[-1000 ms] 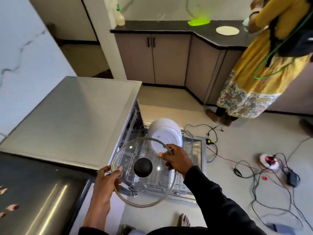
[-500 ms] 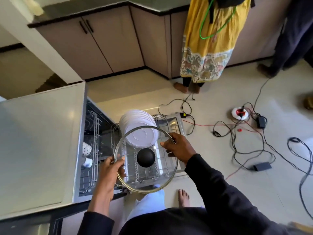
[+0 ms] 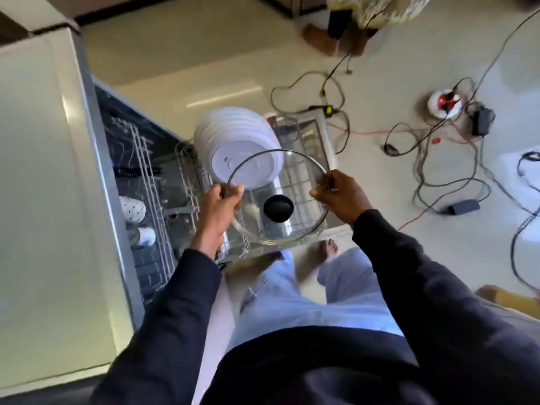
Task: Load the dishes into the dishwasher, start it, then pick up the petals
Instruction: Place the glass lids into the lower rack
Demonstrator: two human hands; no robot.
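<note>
I hold a round glass lid (image 3: 298,171) with a black knob (image 3: 278,208) flat above the pulled-out lower rack (image 3: 304,182) of the open dishwasher. My left hand (image 3: 222,204) grips the lid's left rim and my right hand (image 3: 340,197) grips its right rim. A row of several white plates (image 3: 233,141) stands upright in the rack just beyond the lid. Inside the machine, the upper rack (image 3: 143,176) holds a patterned white cup (image 3: 132,209) and a small white cup (image 3: 146,235). No petals are in view.
The pale countertop (image 3: 43,185) fills the left side, above the dishwasher. Tangled cables (image 3: 432,159), a round red-and-white socket reel (image 3: 444,102) and a power adapter (image 3: 464,206) lie on the floor to the right. Another person's feet (image 3: 330,39) stand at the top.
My view has tipped downward and closer over the dishwasher. The lid, still in both hands, has moved lower over the rack, right behind the plates.
</note>
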